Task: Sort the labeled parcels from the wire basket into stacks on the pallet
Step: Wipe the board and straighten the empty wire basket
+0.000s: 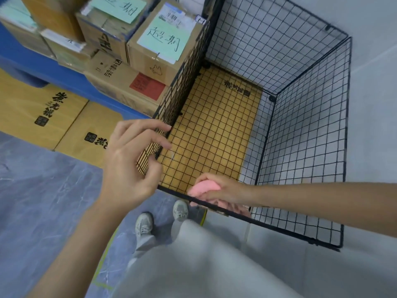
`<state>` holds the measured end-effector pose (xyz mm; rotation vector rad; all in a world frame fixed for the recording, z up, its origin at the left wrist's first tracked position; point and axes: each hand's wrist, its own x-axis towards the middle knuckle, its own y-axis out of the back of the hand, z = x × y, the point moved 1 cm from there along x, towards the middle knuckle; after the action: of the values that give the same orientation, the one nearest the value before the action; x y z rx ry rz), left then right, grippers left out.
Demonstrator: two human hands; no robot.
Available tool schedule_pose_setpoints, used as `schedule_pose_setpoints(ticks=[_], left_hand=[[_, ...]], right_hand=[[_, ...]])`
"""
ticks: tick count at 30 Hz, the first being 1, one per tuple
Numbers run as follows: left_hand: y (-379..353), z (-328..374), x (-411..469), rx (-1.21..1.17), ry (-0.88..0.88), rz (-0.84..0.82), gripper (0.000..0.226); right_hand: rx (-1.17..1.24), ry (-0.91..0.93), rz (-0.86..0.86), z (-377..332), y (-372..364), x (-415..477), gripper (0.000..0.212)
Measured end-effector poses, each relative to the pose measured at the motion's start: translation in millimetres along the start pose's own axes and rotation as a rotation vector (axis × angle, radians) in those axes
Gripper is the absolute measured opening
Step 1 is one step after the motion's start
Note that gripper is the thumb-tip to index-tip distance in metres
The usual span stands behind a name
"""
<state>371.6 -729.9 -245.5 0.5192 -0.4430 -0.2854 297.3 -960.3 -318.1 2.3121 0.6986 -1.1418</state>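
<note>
The black wire basket (305,130) stands on the floor with a flat sheet of cardboard (214,125) on its bottom. My right hand (221,190) reaches into its near corner and grips a soft pink parcel (204,188). Over the basket's near left corner hovers my left hand (131,164), fingers spread and loosely bent, holding nothing. To the left, cardboard parcels (159,48) with green handwritten labels sit stacked on the blue pallet (62,74).
Flattened cardboard sheets (49,117) with black print lie on the floor under the pallet's front edge. A white wall runs behind and to the right of the basket. My feet in grey shoes (163,218) stand on the grey marbled floor by the basket.
</note>
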Motion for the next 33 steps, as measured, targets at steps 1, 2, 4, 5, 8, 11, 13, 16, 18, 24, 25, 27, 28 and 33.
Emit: schedule_pose_setpoints(ticks=[1, 2, 4, 5, 8, 11, 13, 16, 18, 24, 25, 27, 28, 33], left_hand=[[0, 0, -1, -0.004, 0.004, 0.006, 0.031], [0, 0, -1, -0.007, 0.009, 0.012, 0.03], [-1, 1, -1, -0.011, 0.017, 0.021, 0.03], [-2, 1, -1, -0.013, 0.022, 0.024, 0.03], [-2, 0, -2, -0.018, 0.024, 0.035, 0.029], [-3, -2, -2, -0.024, 0.009, 0.046, 0.03], [-4, -1, -2, -0.029, 0.005, 0.055, 0.029], [-4, -2, -3, -0.043, 0.003, 0.055, 0.03], [-3, -2, -3, -0.056, 0.012, 0.062, 0.03], [-3, -3, -3, -0.073, -0.004, 0.056, 0.027], [-3, -3, -3, -0.076, -0.007, 0.055, 0.027], [-3, -2, -3, -0.08, -0.009, 0.06, 0.026], [-3, -2, -3, -0.082, -0.007, 0.062, 0.026], [-3, -3, -3, -0.095, 0.009, 0.051, 0.026]], right_hand=[[-0.011, 0.013, 0.008, -13, 3, -18, 0.03], [-0.019, 0.042, 0.01, -24, 6, -34, 0.03], [0.001, 0.12, 0.041, -49, 7, -66, 0.03], [0.022, 0.147, 0.059, -58, 9, -81, 0.031], [0.09, 0.188, 0.146, -75, 11, -116, 0.03], [0.029, 0.161, 0.188, -72, 8, -123, 0.028], [-0.069, 0.069, 0.201, -58, 9, -116, 0.029], [-0.271, -0.116, 0.159, -29, 13, -110, 0.027], [-0.382, -0.258, 0.12, -11, 17, -113, 0.017], [-0.417, -0.499, 0.102, 2, 19, -108, 0.013], [-0.413, -0.512, 0.093, 1, 19, -105, 0.011], [-0.43, -0.498, 0.067, -8, 15, -96, 0.014], [-0.445, -0.484, 0.057, -16, 14, -91, 0.018], [-0.269, -0.326, 0.035, -39, -3, -40, 0.029]])
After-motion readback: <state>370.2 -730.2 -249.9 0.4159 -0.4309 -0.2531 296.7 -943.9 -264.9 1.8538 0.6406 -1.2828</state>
